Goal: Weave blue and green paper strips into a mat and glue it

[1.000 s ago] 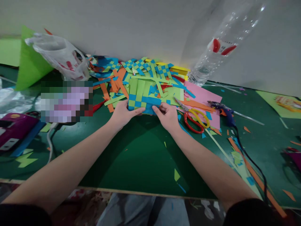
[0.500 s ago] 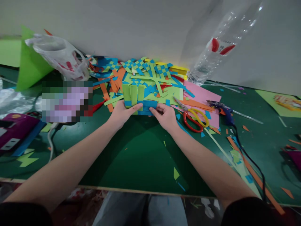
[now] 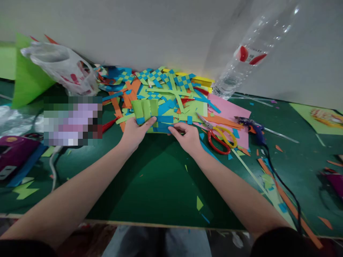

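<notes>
My left hand (image 3: 136, 132) is closed on a piece of woven paper strips, its thumb pressed across the front. Green paper strips (image 3: 145, 109) stand up from the weave above that thumb. Blue paper strips (image 3: 164, 119) run sideways from it to the right. The fingertips of my right hand (image 3: 188, 136) pinch the right end of the lower blue strip. Part of the weave is hidden behind my left fingers. Beyond it lies a heap of green, blue and orange paper strips (image 3: 175, 89), with small checkered woven pieces among them.
Scissors (image 3: 221, 137) with red and yellow handles lie right of my right hand, near pink paper (image 3: 227, 107) and a blue glue gun (image 3: 255, 130). A plastic bottle (image 3: 249, 57) leans on the wall. At left are a plastic bag (image 3: 69, 67) and a purple case (image 3: 18, 155).
The blue strips on the right have spread apart, with a gap showing between them. My right fingers have shifted slightly along the lower strip. The view has moved a little.
</notes>
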Demonstrator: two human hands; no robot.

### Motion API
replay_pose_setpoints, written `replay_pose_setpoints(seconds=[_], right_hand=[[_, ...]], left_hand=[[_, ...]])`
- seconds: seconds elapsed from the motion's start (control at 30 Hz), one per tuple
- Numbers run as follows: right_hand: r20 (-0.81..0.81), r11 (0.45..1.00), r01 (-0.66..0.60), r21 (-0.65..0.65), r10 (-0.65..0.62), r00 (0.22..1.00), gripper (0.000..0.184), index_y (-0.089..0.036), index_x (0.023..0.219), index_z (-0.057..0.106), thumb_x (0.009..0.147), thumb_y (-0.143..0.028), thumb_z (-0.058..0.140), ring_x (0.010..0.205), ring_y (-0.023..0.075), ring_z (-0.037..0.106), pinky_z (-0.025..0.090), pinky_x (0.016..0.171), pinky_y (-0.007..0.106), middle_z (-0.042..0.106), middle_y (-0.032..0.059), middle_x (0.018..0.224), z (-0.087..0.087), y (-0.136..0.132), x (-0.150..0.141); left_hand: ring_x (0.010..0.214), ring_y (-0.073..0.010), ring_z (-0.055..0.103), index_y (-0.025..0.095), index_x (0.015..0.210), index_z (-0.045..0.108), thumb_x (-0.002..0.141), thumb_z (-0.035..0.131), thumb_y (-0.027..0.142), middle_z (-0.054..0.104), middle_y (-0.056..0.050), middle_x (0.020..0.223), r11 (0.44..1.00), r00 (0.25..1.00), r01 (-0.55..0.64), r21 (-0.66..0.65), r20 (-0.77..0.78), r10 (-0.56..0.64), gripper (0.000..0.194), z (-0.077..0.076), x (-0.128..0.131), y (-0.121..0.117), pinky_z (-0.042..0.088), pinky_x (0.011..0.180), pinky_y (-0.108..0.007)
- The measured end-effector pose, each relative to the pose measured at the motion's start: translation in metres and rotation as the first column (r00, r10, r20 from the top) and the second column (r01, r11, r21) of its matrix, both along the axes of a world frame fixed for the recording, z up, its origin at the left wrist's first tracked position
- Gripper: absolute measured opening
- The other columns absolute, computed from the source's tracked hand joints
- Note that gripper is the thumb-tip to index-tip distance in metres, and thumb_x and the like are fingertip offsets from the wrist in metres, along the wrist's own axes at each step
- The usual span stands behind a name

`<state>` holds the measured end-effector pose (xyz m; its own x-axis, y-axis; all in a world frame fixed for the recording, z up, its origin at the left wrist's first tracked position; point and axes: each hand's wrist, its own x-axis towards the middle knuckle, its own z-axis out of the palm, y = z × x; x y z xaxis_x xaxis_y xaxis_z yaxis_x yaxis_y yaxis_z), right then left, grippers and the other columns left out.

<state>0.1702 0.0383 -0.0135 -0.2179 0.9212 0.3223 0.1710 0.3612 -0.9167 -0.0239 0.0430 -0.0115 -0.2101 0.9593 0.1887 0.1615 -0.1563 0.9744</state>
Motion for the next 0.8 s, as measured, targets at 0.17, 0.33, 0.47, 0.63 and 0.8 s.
replay_pose_setpoints(seconds=[0.17, 0.33, 0.47, 0.63, 0.8], right_hand=[[0.000, 0.999, 0.047, 0.001, -0.047, 0.999, 0.025, -0.020, 0.079, 0.066, 0.086, -0.044, 0.064, 0.065, 0.0168, 0.072, 0.057, 0.065, 0.028, 0.072, 0.0009, 0.074, 0.0024, 0.0000, -0.0001], [0.021, 0.997, 0.080, -0.001, -0.080, 0.997, 0.031, -0.021, 0.077, 0.063, 0.086, -0.051, 0.063, 0.063, 0.0164, 0.071, 0.056, 0.063, 0.029, 0.069, 0.0000, 0.070, 0.0043, -0.0006, -0.0001], [0.014, 0.997, 0.072, -0.001, -0.072, 0.997, 0.035, -0.021, 0.077, 0.063, 0.084, -0.055, 0.063, 0.062, 0.0162, 0.070, 0.056, 0.062, 0.028, 0.067, -0.0002, 0.069, 0.0031, 0.0004, -0.0004], [0.014, 0.997, 0.075, 0.000, -0.075, 0.997, 0.031, -0.021, 0.076, 0.062, 0.085, -0.051, 0.063, 0.061, 0.0159, 0.069, 0.056, 0.062, 0.028, 0.066, -0.0010, 0.066, 0.0031, 0.0005, 0.0002], [0.008, 0.996, 0.085, -0.007, -0.085, 0.996, 0.028, -0.021, 0.077, 0.061, 0.085, -0.048, 0.063, 0.059, 0.0152, 0.069, 0.056, 0.062, 0.028, 0.066, -0.0015, 0.066, 0.0043, -0.0006, 0.0003]], left_hand=[[0.105, -0.0284, 0.069, 0.019, 0.096, 0.074, 0.072, 0.077, 0.051, 0.076, -0.008, 0.104, 1.000, 1.000, 0.007, -0.003, 0.005, -0.007, 0.040, -0.0021, 0.0000, 0.0002, 0.057, 0.095, -0.043], [0.103, -0.0282, 0.070, 0.019, 0.097, 0.075, 0.074, 0.077, 0.050, 0.076, -0.009, 0.104, 0.999, 0.999, 0.035, 0.006, 0.003, -0.035, 0.039, -0.0028, 0.0012, 0.0007, 0.058, 0.094, -0.044], [0.105, -0.0281, 0.069, 0.018, 0.100, 0.074, 0.075, 0.076, 0.050, 0.075, -0.009, 0.108, 0.998, 0.998, 0.051, 0.019, 0.021, -0.052, 0.041, -0.0025, 0.0033, 0.0014, 0.058, 0.095, -0.044], [0.105, -0.0291, 0.069, 0.016, 0.101, 0.074, 0.074, 0.077, 0.048, 0.074, -0.011, 0.108, 0.999, 0.998, 0.050, 0.015, 0.035, -0.050, 0.042, -0.0024, 0.0047, 0.0012, 0.058, 0.094, -0.044], [0.101, -0.0280, 0.070, 0.017, 0.103, 0.073, 0.072, 0.078, 0.048, 0.074, -0.011, 0.109, 0.999, 0.997, 0.047, -0.008, 0.066, -0.046, 0.044, -0.0035, 0.0037, 0.0021, 0.059, 0.091, -0.043]])
